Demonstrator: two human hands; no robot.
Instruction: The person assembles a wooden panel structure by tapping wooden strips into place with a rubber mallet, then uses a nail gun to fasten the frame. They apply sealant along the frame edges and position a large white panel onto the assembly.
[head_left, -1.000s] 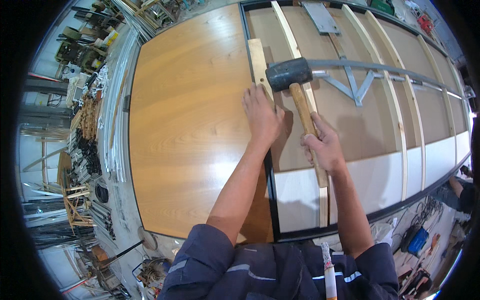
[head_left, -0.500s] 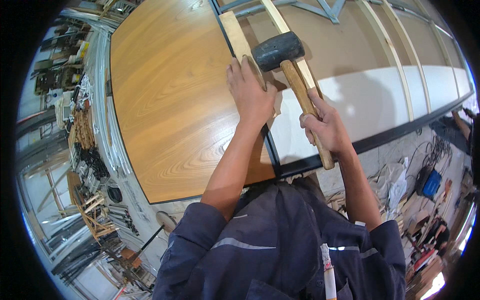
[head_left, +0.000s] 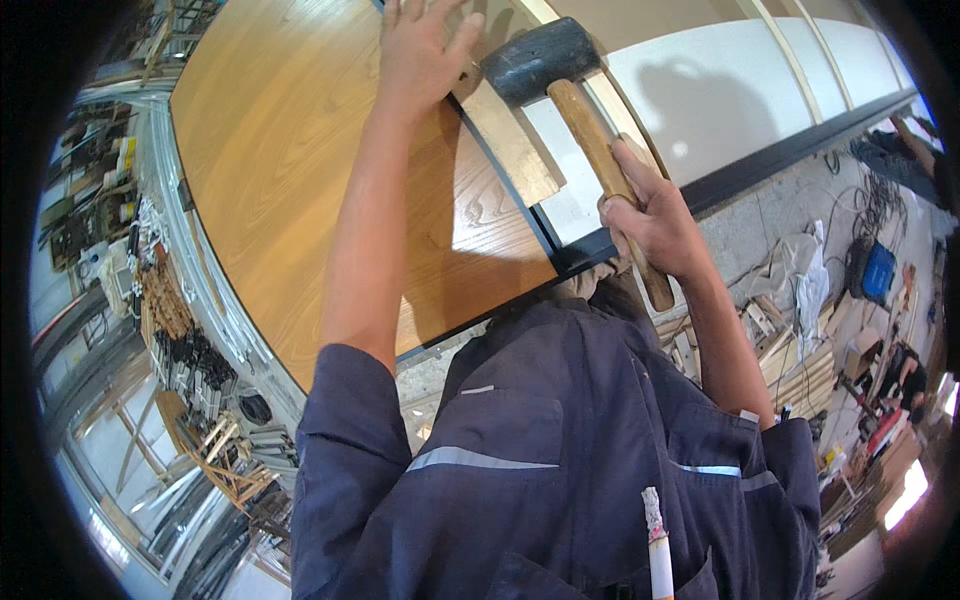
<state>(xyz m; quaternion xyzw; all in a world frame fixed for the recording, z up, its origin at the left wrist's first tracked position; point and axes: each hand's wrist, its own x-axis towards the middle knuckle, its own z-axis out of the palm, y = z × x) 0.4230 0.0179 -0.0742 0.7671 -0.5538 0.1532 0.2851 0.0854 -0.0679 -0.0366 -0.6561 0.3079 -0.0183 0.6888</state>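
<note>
A mallet with a black rubber head (head_left: 540, 60) and a wooden handle (head_left: 590, 135) is in my right hand (head_left: 652, 222), fingers wrapped round the lower handle. Its head hangs above the wood strips right of the panel seam. My left hand (head_left: 425, 55) reaches far forward with its fingers apart, their tips cut off by the upper edge. Its thumb points toward a pale wood block (head_left: 510, 140); whether they touch, I cannot tell. That block lies along the dark metal seam (head_left: 510, 190) at the right side of a wood-grain panel (head_left: 290, 160).
Right of the seam, a white sheet (head_left: 710, 100) and thin wooden slats (head_left: 790, 60) lie inside a dark frame bar (head_left: 780, 160). Metal lengths (head_left: 180, 190) stand at the left. Cables, a blue object (head_left: 878, 272) and timber offcuts litter the floor on the right. A cigarette (head_left: 658, 545) juts up at the bottom.
My left hand has moved forward and left, uncovering the block's near end. The panel sits higher in view. My right hand still holds the mallet above the strips.
</note>
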